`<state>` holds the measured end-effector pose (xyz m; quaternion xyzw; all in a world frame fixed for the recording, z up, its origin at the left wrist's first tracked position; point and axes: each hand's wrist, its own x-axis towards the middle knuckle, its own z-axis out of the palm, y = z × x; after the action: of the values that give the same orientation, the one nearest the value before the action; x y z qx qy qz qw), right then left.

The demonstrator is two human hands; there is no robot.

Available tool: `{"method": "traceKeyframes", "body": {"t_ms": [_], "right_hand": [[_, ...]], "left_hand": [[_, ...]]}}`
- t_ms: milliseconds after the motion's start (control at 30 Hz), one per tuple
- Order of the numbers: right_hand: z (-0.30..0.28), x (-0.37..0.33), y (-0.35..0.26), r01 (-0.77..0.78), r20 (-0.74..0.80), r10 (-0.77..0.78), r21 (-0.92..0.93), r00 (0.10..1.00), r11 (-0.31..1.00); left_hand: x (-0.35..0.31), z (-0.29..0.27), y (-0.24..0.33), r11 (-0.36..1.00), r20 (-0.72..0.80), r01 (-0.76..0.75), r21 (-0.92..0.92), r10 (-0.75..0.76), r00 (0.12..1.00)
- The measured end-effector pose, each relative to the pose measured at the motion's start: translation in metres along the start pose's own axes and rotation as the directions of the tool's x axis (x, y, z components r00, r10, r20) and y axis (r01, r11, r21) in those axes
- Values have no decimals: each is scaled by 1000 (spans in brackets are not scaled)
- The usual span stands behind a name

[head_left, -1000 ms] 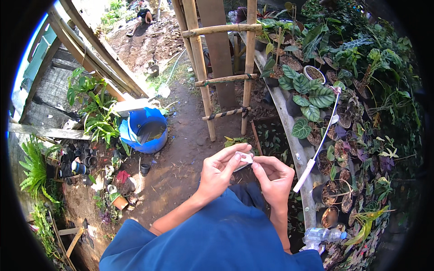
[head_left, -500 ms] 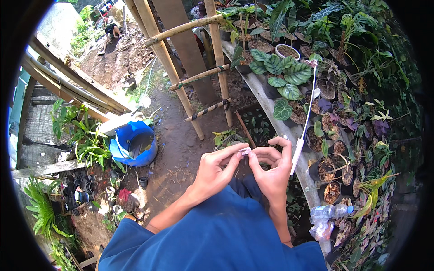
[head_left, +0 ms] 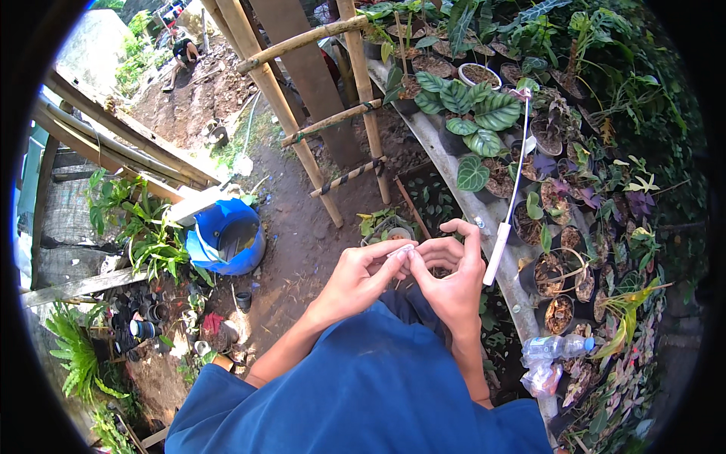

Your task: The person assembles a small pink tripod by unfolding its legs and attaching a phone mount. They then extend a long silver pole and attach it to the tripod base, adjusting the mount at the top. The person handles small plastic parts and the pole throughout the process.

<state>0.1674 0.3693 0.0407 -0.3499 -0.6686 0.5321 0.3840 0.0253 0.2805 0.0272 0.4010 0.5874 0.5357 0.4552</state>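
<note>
At frame centre my left hand [head_left: 355, 278] and right hand [head_left: 451, 281] meet, fingertips pinching a small white strip [head_left: 401, 249] between them; blue bucket [head_left: 225, 236] at left; white rod [head_left: 505, 219] just right.

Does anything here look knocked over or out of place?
Yes: a clear plastic bottle lies on its side among the potted plants at the lower right. Both hands pinch one small white piece; nothing looks spilled.
</note>
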Motion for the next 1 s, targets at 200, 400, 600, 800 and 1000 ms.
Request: {"method": "traceKeyframes", "body": {"t_ms": [200,400,600,800,1000], "right_hand": [[0,-2,2,-19,27,18,49,999,999],[-1,-8,7,-26,-3,26,109,1000,994],[-3,-16,11,-42,-34,47,139,998,989],[-6,-23,19,-63,-46,76,229,996,971],[-1,-27,27,-44,-64,68,318,996,947]], "left_hand": [[1,3,-12,990,-5,17,-143,-18,1000],[-4,6,-16,981,11,30,-191,-29,1000],[-8,13,-9,997,21,-16,-76,18,1000],[-12,17,-6,999,38,-31,-34,32,999],[-14,12,-13,998,75,-21,-59,25,997]]}}
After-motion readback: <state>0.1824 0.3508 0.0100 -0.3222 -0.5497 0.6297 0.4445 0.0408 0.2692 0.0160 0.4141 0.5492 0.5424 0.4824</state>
